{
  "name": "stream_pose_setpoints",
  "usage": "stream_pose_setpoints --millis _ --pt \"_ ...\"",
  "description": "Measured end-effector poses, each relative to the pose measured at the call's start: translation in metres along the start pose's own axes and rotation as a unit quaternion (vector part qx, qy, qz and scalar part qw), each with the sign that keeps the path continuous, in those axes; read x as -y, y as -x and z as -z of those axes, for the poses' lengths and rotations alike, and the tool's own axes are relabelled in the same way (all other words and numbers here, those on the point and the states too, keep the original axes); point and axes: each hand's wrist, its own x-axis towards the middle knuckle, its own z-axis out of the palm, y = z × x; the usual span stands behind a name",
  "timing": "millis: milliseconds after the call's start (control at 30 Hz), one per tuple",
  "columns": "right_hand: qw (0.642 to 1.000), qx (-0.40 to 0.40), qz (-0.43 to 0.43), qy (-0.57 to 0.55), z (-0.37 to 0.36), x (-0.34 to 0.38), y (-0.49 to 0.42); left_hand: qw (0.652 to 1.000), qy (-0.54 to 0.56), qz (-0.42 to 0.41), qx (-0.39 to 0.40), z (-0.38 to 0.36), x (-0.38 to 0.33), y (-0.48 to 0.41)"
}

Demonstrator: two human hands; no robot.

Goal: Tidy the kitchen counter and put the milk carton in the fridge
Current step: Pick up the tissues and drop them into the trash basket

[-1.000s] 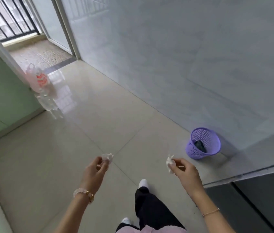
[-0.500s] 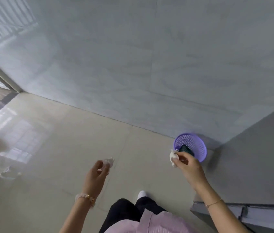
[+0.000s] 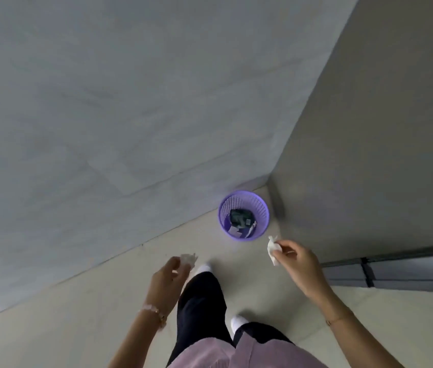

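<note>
My left hand (image 3: 167, 282) pinches a small crumpled white tissue (image 3: 188, 259) at its fingertips, low and left of centre. My right hand (image 3: 299, 261) holds another crumpled white tissue (image 3: 272, 250) between thumb and fingers. A purple mesh waste basket (image 3: 260, 205) stands on the floor in the corner, just above and left of my right hand. It holds dark rubbish and some paper scraps. Neither the milk carton nor the fridge is in view.
A pale grey tiled wall (image 3: 130, 102) fills the upper left. A grey cabinet side (image 3: 382, 128) rises on the right, with a dark counter edge (image 3: 395, 266) below it. My legs in black trousers (image 3: 202, 309) and white shoes stand on the beige floor (image 3: 64, 328).
The view has swung right and down toward the corner. The purple basket now sits closer and is seen from above. Both hands still hold their tissues, nearer the basket.
</note>
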Motion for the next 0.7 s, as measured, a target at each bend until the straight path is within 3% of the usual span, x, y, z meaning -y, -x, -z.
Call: stream_pose_setpoints --millis 167,300,567,700 --pt "0.991 -0.111 -0.051 -0.047 -0.016 0.033 -0.012 0.987 -0.105 -0.068 0.105 0.036 -0.032 -0.087" --pt "0.98 -0.154 -0.088 -0.095 -0.028 0.039 -0.018 0.968 -0.171 -0.099 0.156 0.027 -0.051 -0.134" --pt "0.961 -0.15 -0.187 -0.136 -0.079 -0.03 -0.068 0.933 -0.23 -0.145 0.238 -0.055 -0.049 -0.211" --pt "0.96 -0.128 -0.219 -0.116 -0.122 -0.103 -0.129 0.941 -0.216 -0.113 0.235 -0.111 -0.01 -0.273"
